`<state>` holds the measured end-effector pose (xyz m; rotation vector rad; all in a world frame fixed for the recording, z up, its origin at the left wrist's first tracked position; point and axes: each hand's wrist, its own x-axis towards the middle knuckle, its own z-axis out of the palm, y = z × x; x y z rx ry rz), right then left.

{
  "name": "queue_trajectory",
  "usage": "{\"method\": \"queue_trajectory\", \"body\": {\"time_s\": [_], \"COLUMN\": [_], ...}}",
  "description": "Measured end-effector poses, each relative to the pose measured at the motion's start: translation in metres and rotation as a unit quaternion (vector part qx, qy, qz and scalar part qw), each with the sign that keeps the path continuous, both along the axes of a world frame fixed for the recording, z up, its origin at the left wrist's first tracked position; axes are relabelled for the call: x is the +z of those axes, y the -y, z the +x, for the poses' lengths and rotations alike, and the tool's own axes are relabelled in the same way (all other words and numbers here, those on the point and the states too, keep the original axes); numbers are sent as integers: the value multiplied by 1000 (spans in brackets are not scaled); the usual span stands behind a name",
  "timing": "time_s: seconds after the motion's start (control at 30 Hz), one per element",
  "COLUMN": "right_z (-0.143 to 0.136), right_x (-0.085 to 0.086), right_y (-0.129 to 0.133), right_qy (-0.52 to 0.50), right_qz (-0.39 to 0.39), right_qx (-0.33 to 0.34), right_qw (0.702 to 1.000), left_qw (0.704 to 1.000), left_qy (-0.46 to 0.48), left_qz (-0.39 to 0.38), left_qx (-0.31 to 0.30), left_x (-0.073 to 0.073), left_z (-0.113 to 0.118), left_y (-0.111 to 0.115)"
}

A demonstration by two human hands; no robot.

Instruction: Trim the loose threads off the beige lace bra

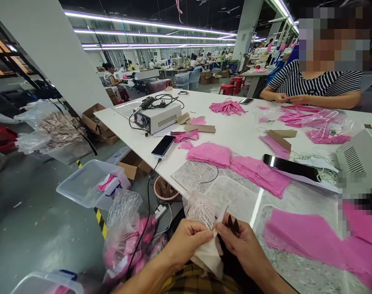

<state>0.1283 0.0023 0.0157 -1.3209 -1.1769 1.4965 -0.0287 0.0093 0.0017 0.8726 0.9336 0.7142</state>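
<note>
Cream lace fabric [201, 212] hangs between my two hands at the table's near edge, its lower part draped over my lap. My left hand [193, 238] is closed, pinching the fabric between thumb and finger. Close beside it, my right hand [238, 241] pinches the same fabric's edge, with small dark scissors [233, 223] tucked in its fingers, blades pointing up. Pink lace stacks [209, 154] lie on the table [192, 96] beyond my hands, and larger pink pieces [311, 237] spread out on the right.
Across the table a person in a striped top [323, 87] handles something small. A power unit [158, 116], a phone [163, 145] and a long black device [290, 166] lie on the table. Left, on the floor, are a plastic bin [90, 183] and pink-filled bags [124, 245].
</note>
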Motion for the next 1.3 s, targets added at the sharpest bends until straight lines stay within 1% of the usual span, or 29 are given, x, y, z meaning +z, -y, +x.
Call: {"method": "queue_trajectory", "body": {"time_s": [0.1, 0.17, 0.23, 0.3, 0.37, 0.43, 0.5, 0.57, 0.63, 0.7, 0.77, 0.83, 0.9, 0.97, 1.0, 1.03, 1.07, 1.1, 1.13, 1.17, 1.23, 1.27, 1.3], "right_z": [-1, -1, -1, 0, -1, -1, -2, -1, 1, 4, 7, 9, 11, 14, 15, 16, 17, 18, 19, 19, 20, 20, 20], "right_x": [-3, -7, -10, -11, -12, -11, -10, -8, -6, -4, -4, -7, -11, -15, -15, -14, -12, -8, -4, 0, 6, 7, 7], "right_y": [-2, -3, -5, -6, -6, -7, -7, -7, -6, -5, -4, -3, -3, -3, -3, -3, -3, -4, -4, -5, -6, -6, -6], "right_qy": [-61, -91, -93, -81, -83, -104, -120, -106, -69, -25, 7, 16, 2, -14, -17, -14, -2, 17, 39, 59, 80, 77, 64], "right_qz": [-85, -130, -153, -160, -155, -143, -130, -117, -87, -30, 26, 37, 2, -37, -42, -32, -10, 21, 55, 85, 113, 107, 91], "right_qx": [-34, -52, -50, -41, -54, -86, -109, -96, -62, -20, 12, 20, -7, -39, -44, -41, -27, -6, 17, 40, 65, 60, 44], "right_qw": [994, 986, 983, 983, 983, 980, 978, 983, 992, 999, 1000, 999, 1000, 998, 998, 999, 1000, 1000, 998, 994, 988, 989, 993], "left_qw": [999, 998, 998, 999, 998, 996, 995, 997, 999, 999, 999, 999, 999, 999, 996, 987, 971, 947, 917, 889, 848, 833, 817], "left_qy": [30, 44, 46, 37, 19, 4, 4, 16, 35, 38, 30, 23, 28, 1, -29, -64, -101, -132, -155, -172, -198, -210, -221], "left_qz": [-4, -6, 1, 18, 48, 80, 91, 69, 31, 2, -22, -29, -17, 23, 64, 126, 203, 286, 365, 425, 486, 505, 527], "left_qx": [36, 45, 42, 34, 34, 41, 45, 33, 4, -20, -33, -17, 12, 47, 62, 73, 76, 66, 40, 0, -72, -83, -75], "left_x": [-6, -10, -13, -16, -17, -17, -17, -16, -14, -11, -9, -8, -9, -9, -8, -6, -2, 2, 6, 10, 15, 15, 15], "left_z": [2, 4, 5, 7, 9, 11, 11, 10, 8, 7, 8, 10, 13, 13, 11, 9, 6, 2, -1, -4, -8, -8, -8], "left_y": [2, 2, 2, 1, 1, 1, 0, -1, -3, -5, -6, -6, -4, -2, -2, -2, -4, -6, -9, -12, -16, -18, -18]}}
